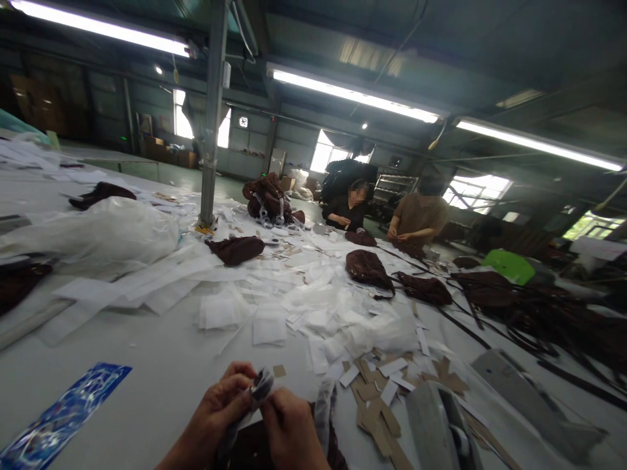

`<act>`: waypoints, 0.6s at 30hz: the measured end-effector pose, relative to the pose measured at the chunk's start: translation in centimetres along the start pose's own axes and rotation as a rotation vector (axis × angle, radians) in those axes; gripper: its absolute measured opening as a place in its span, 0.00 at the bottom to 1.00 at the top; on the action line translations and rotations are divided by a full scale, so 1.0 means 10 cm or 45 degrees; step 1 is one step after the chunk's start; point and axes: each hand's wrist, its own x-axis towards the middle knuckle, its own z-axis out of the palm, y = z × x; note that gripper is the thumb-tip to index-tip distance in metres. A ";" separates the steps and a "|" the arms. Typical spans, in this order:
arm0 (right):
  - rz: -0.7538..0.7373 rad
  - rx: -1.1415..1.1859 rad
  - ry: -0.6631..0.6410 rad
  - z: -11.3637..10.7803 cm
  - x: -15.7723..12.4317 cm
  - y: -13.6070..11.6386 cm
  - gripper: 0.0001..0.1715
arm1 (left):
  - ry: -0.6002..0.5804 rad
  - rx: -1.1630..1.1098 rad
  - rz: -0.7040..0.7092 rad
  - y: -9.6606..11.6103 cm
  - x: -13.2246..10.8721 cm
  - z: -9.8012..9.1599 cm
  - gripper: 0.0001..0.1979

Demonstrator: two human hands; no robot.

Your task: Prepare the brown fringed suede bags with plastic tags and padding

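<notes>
Low in the view, my left hand (218,411) and my right hand (292,427) are close together, fingers pinched. Between them is a thin whitish wrapping (264,382) around a small dark, partly shiny piece; its exact kind is hidden by the fingers. Below my hands lies a dark brown bag (249,450), mostly cut off by the frame's bottom edge. A strip in pale wrapping (325,408) curves up beside my right hand. Just past my fingers, a small tan card square (279,371) rests on the white table (161,365).
A blue printed packet (68,414) lies left, cardboard scraps (375,405) and a grey tape dispenser (435,424) right. White paper sheets (269,326) and brown bags (367,269) cover the table's middle. A metal post (211,124) rises beyond. Two people (416,219) work across the table.
</notes>
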 end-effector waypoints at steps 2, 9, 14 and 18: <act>0.058 0.099 0.017 0.02 0.00 -0.02 0.16 | -0.022 0.007 0.014 0.00 0.00 0.00 0.12; 0.212 0.071 0.204 0.05 0.03 -0.03 0.11 | -0.061 -0.131 -0.118 -0.03 0.00 0.04 0.12; 0.329 0.016 0.451 0.09 0.03 0.10 0.12 | 0.123 -0.318 -0.195 -0.13 0.04 0.05 0.14; 0.208 0.039 0.696 0.26 -0.11 0.13 0.14 | 0.338 -0.410 -0.230 -0.15 0.05 0.06 0.15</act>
